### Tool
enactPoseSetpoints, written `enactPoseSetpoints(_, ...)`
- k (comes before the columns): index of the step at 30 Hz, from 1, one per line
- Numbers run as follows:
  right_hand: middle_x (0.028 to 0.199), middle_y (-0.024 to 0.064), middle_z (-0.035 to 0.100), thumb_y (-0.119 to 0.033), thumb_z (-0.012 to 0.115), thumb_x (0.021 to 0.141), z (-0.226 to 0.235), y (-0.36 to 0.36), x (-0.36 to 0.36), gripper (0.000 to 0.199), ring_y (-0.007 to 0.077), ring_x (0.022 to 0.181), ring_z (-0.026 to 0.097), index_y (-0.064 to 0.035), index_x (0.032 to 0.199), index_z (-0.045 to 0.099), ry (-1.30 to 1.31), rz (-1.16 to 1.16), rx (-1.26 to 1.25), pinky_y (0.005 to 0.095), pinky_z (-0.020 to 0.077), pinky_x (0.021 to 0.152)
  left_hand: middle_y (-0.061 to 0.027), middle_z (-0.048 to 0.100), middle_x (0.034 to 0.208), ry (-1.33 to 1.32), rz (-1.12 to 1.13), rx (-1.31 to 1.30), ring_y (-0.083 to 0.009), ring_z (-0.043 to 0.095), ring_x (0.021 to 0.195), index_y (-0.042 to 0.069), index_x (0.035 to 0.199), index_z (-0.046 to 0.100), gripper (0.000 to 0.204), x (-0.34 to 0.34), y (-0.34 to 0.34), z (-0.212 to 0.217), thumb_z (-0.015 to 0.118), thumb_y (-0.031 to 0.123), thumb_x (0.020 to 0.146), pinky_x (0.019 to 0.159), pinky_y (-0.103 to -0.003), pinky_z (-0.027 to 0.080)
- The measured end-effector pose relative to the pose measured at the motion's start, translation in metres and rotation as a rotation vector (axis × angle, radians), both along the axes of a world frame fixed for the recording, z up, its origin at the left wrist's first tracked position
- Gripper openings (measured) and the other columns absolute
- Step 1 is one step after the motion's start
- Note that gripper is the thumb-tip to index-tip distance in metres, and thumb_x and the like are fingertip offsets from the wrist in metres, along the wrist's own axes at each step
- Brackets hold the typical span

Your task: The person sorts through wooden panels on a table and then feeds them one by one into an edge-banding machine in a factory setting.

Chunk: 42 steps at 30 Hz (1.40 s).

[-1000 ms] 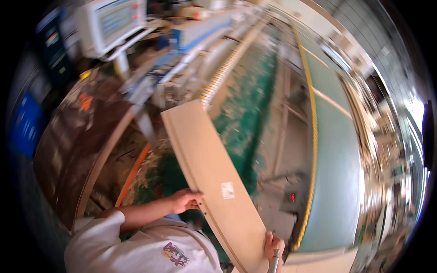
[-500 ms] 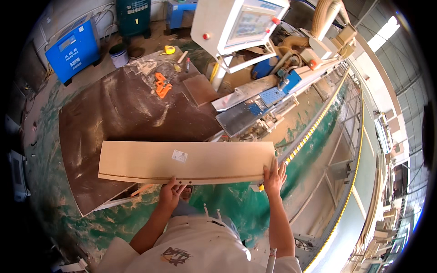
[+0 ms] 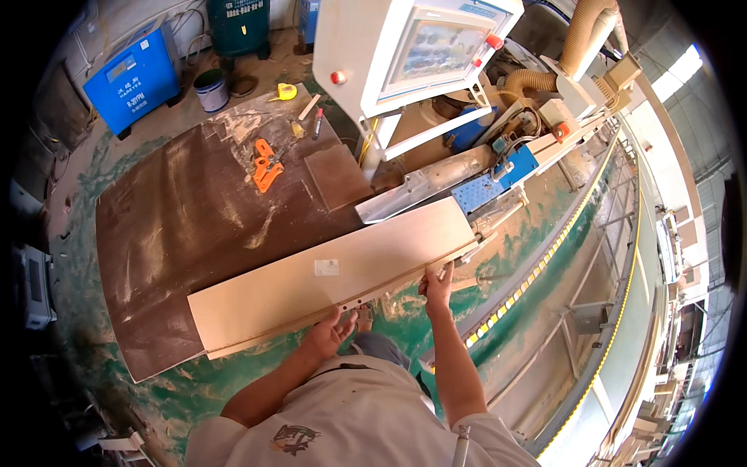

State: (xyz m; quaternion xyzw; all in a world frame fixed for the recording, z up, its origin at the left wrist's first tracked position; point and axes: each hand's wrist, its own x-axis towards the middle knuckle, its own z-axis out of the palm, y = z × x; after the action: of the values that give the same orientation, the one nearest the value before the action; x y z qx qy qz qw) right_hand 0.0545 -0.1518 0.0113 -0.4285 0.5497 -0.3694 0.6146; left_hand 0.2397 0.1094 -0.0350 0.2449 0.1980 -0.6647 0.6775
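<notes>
A long tan wooden board (image 3: 389,254) with a small white label lies flat and slanted in front of me, its right end higher in the picture. Small dark holes show in its near edge. My left hand (image 3: 330,335) supports that edge near the middle, thumb and fingertips against it. Toward the right end, my right hand (image 3: 438,288) grips the same edge, with some fingers hidden beneath. The board's right end covers part of the machine's work plate beside the blue perforated block (image 3: 478,191); whether it rests there I cannot tell.
A brown worktable (image 3: 179,226) holds orange clamps (image 3: 266,166), a yellow tape measure (image 3: 286,92) and a marker. Above the machine stands a white control panel (image 3: 350,47) with red buttons. A yellow-edged conveyor rail (image 3: 537,257) runs along the right. A blue cabinet stands far left.
The board has tilted, its right end moving away from me onto the machine and its left end nearer. My right hand has shifted from the end to the near edge; my left moved right.
</notes>
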Motion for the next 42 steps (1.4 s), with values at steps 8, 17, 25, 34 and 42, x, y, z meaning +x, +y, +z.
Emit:
enactPoseSetpoints(8, 0.070, 0.0055, 0.055, -0.013, 0.062, 0.101, -0.002, -0.073, -0.009, 0.090, 0.0140, 0.051, 0.052, -0.0170, 0.164, -0.003, -0.143, 0.064, 0.044, 0.0294, 0.0443, 0.048, -0.0095, 0.067, 0.126, -0.899, -0.865, -0.050, -0.0223, 0.065, 0.116, 0.004, 0.133, 0.061, 0.035, 0.006, -0.037, 0.080, 0.059, 0.022, 0.104, 0.096, -0.034, 0.054)
enactPoseSetpoints(17, 0.073, 0.0066, 0.060, -0.014, 0.058, 0.104, -0.001, -0.088, -0.025, 0.088, 0.0122, 0.055, 0.055, -0.0161, 0.163, -0.007, -0.145, 0.113, 0.041, 0.0281, 0.0463, 0.052, -0.0208, 0.042, 0.151, -2.091, -0.757, 0.788, -0.0402, 0.040, 0.139, 0.008, 0.150, 0.042, 0.092, 0.060, 0.084, 0.139, 0.088, 0.020, 0.071, 0.113, -0.050, 0.037)
enactPoseSetpoints(25, 0.076, 0.0074, 0.062, -0.013, 0.060, 0.103, -0.004, -0.170, -0.058, 0.090, 0.0130, 0.056, 0.057, -0.0151, 0.163, -0.006, -0.169, 0.102, 0.060, 0.0292, 0.0504, 0.053, -0.0198, 0.018, 0.164, -2.126, -1.100, 0.987, -0.0444, 0.023, 0.149, 0.018, 0.160, 0.024, 0.115, 0.028, 0.112, 0.129, 0.089, 0.011, 0.065, 0.119, -0.055, 0.026)
enactPoseSetpoints(34, 0.075, 0.0075, 0.062, -0.011, 0.061, 0.101, -0.006, -0.265, -0.099, 0.089, 0.0143, 0.058, 0.060, -0.0127, 0.163, -0.002, -0.140, 0.090, 0.053, 0.0293, 0.0533, 0.052, -0.0217, 0.029, 0.161, -2.180, -0.922, 0.809, -0.0453, 0.042, 0.139, 0.018, 0.148, 0.049, 0.086, 0.018, 0.047, 0.110, 0.084, 0.011, 0.070, 0.105, -0.049, 0.047)
enactPoseSetpoints(42, 0.072, 0.0052, 0.057, -0.013, 0.061, 0.100, 0.003, -0.283, -0.104, 0.075, 0.0112, 0.053, 0.050, -0.0072, 0.160, 0.017, -0.125, -0.224, -0.010, 0.0271, 0.0433, 0.049, -0.0189, 0.035, 0.157, -2.341, -0.845, 0.349, -0.0409, 0.032, 0.146, 0.014, 0.133, 0.064, 0.073, 0.034, -0.031, 0.115, 0.085, 0.029, 0.065, 0.115, -0.061, 0.028)
